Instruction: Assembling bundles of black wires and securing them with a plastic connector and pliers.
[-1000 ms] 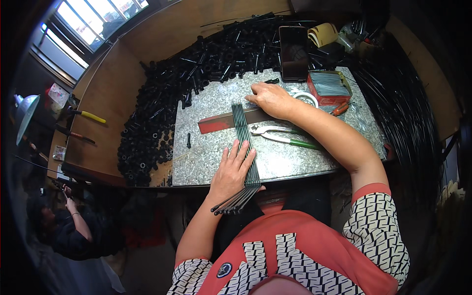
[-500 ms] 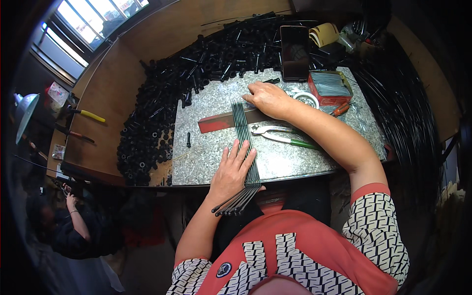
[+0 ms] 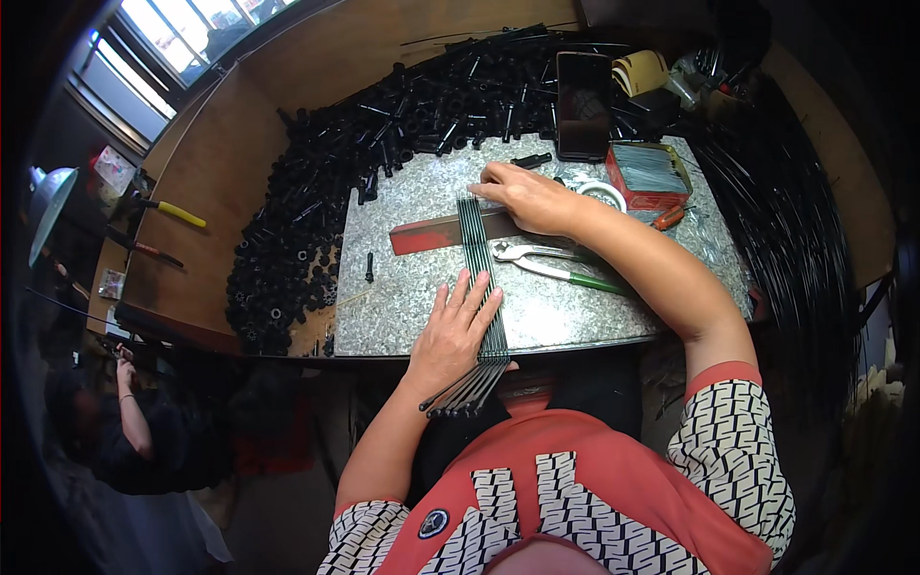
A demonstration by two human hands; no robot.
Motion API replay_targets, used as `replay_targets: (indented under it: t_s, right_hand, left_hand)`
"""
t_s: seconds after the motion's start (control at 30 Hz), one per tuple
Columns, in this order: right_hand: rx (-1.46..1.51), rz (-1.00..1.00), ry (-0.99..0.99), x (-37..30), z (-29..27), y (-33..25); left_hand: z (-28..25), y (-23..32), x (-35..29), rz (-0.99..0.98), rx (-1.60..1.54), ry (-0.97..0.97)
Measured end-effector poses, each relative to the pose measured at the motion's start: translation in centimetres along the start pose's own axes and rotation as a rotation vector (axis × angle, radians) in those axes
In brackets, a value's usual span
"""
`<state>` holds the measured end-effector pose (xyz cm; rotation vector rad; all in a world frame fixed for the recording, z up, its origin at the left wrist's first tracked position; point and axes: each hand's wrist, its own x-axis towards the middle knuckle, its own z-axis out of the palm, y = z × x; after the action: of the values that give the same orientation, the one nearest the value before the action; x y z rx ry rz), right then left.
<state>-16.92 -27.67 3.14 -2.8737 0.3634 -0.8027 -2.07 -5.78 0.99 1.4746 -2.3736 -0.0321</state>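
Note:
A flat row of thin black metal rods [image 3: 476, 249] runs from the table slab [image 3: 383, 316] over its near edge. The rods' near ends are bent and fan out to small knobs. My left hand [image 3: 450, 331] lies along them, fingers on top, with a bit of thumb showing at their right side, pressing the row. At the far ends, my right hand [image 3: 532, 199] has its fingers curled together by the rod tips; what they pinch is hidden. A red and dark bar [image 3: 422, 238] passes under the rods. Beside them rest green-handled pincers [image 3: 537, 264].
Black tubular parts [image 3: 287, 240] are heaped behind and left of the slab. A phone [image 3: 583, 105] stands at the back, near a red box of thin pins [image 3: 652, 192] and a white ring [image 3: 602, 196]. Long black rods [image 3: 795, 220] fill the right. Another person [image 3: 144, 422] is at lower left.
My right fingertips have shifted slightly at the far rod ends. My left hand stays on the rods. The whole view has moved a little, and the other person's arm has changed position.

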Motion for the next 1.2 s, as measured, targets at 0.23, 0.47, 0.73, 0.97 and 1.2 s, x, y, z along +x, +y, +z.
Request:
replay_targets:
  t_s: [0.23, 0.47, 0.73, 0.97, 1.2]
  right_hand:
    - [-0.291, 0.206, 0.095, -4.0, -6.6, 1.5]
    - [-0.588, 0.69, -0.175, -12.3, -11.8, 6.5]
    - [-0.548, 0.676, -0.154, -13.1, -11.8, 6.2]
    - [-0.541, 0.636, 0.035, -13.0, -12.5, 4.3]
    - [-0.238, 0.383, 0.221, -8.6, -13.7, -5.5]
  left_hand:
    - [-0.3, -0.5, -0.2, 0.004, 0.052, 0.004]
    - [0.1, -0.6, -1.0, 0.016, 0.05, -0.009]
    - [-3.2, 0.8, -1.4, 0.036, -0.236, 0.13]
    - [-9.9, 4.2, -0.4, 0.223, -1.074, 0.309]
    - [-10.4, 4.9, 0.6, 0.2, -0.878, 0.517]
